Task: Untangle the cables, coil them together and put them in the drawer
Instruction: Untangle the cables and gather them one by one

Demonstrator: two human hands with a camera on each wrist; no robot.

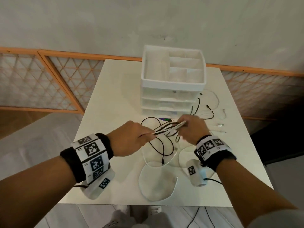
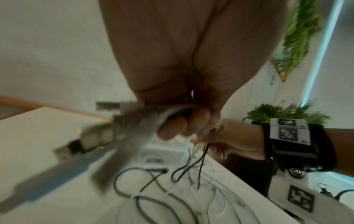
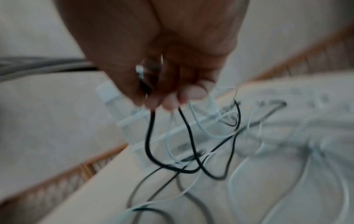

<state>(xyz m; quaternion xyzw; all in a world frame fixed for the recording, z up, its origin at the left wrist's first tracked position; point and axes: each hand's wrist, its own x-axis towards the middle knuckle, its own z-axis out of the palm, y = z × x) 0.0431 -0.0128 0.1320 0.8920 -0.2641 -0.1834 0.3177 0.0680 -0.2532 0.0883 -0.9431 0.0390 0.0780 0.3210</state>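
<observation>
A bunch of black and white cables (image 1: 166,129) is stretched between my two hands above the white table (image 1: 102,129). My left hand (image 1: 131,137) grips one end of the bunch, fingers curled round the cables (image 2: 172,112). My right hand (image 1: 189,127) grips the other end, with black and white loops (image 3: 172,144) hanging from its fingers (image 3: 172,100). More loops trail onto the table below. The white drawer unit (image 1: 172,96) stands behind my hands with its drawer fronts (image 1: 166,102) pushed in.
An open compartment tray (image 1: 144,68) tops the drawer unit. Loose black and white cables (image 1: 210,109) lie to the right of the unit. The table's front edge (image 1: 144,204) is near my body. Wooden lattice panels (image 1: 49,83) stand behind the table.
</observation>
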